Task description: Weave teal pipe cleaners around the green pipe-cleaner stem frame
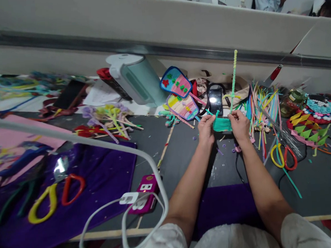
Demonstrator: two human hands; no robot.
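Observation:
Between my two hands is a small teal piece of pipe-cleaner work (222, 124), held above the dark table. My left hand (206, 130) pinches its left end, where short teal ends stick out. My right hand (240, 126) has its fingers closed on the right end, by the foot of a tall pipe cleaner (233, 79) that stands upright, green below and yellow at the tip. Behind the piece lies a dark phone (215, 99). Two fan-shaped colourful pieces (177, 82) lean to the left of it.
Scissors (284, 157) and pipe-cleaner bundles (264, 107) lie on the right. More scissors (56, 185) rest on purple cloth (107, 186) at left. A magenta power strip (147, 191) and white cable (122, 150) are near the front. A low partition (149, 25) runs behind.

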